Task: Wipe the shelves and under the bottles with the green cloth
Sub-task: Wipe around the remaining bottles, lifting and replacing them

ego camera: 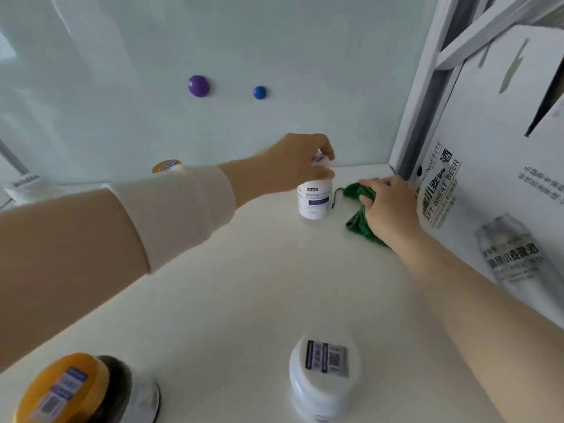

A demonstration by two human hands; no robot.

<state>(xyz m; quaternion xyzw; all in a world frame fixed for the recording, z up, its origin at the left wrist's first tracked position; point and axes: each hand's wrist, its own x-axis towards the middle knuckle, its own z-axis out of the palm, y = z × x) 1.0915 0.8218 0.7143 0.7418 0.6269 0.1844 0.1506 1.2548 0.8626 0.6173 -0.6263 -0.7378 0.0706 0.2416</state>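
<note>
A white bottle (314, 199) with a blue label stands at the back of the white shelf (250, 285). My left hand (293, 163) grips its top, fingers curled round the cap. Just right of the bottle lies the bunched green cloth (357, 221), pressed onto the shelf by my right hand (387, 206), whose fingers curl over it in the back right corner. A thin dark loop of the cloth shows beside the bottle.
A white jar (323, 380) stands near the front edge; a yellow-lidded jar (70, 389) sits at the front left, another yellow lid (166, 166) behind my left sleeve. A white beer carton (494, 184) walls the right side. Purple (198, 86) and blue (259, 92) magnets dot the back panel.
</note>
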